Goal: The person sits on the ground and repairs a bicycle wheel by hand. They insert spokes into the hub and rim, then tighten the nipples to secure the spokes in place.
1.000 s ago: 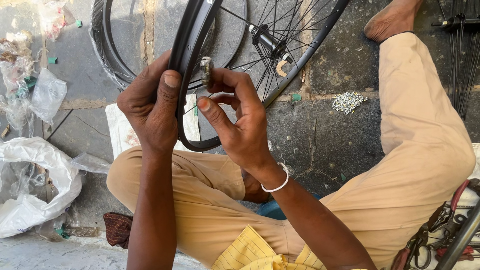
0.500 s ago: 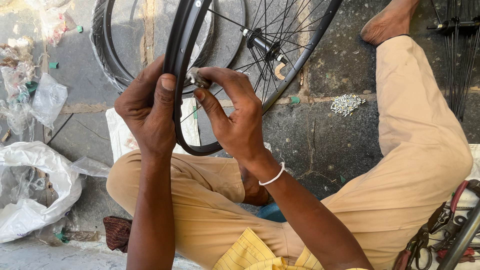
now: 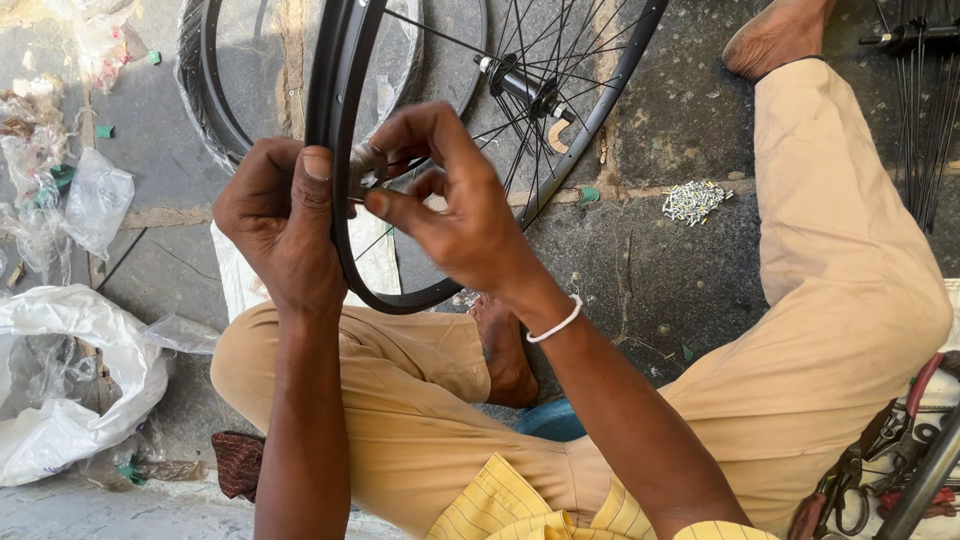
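A black bicycle wheel rim (image 3: 340, 110) with thin spokes and a metal hub (image 3: 520, 85) stands upright in front of me. My left hand (image 3: 285, 225) grips the rim from the left, thumb up against its edge. My right hand (image 3: 445, 205) pinches a small metal tool or spoke nipple (image 3: 362, 165) against the inner side of the rim, just right of my left thumb. I sit cross-legged on the ground in tan trousers, with a white band on my right wrist.
A second tyre or rim (image 3: 215, 100) lies on the stone floor behind. A small pile of metal nipples (image 3: 695, 200) sits to the right. Plastic bags (image 3: 60, 370) lie at left, loose spokes (image 3: 920, 100) at upper right, tools (image 3: 870, 470) at lower right.
My right hand's fingers have shifted on the small metal piece at the rim, moving closer to my left thumb. The wheel and my left hand have stayed nearly still.
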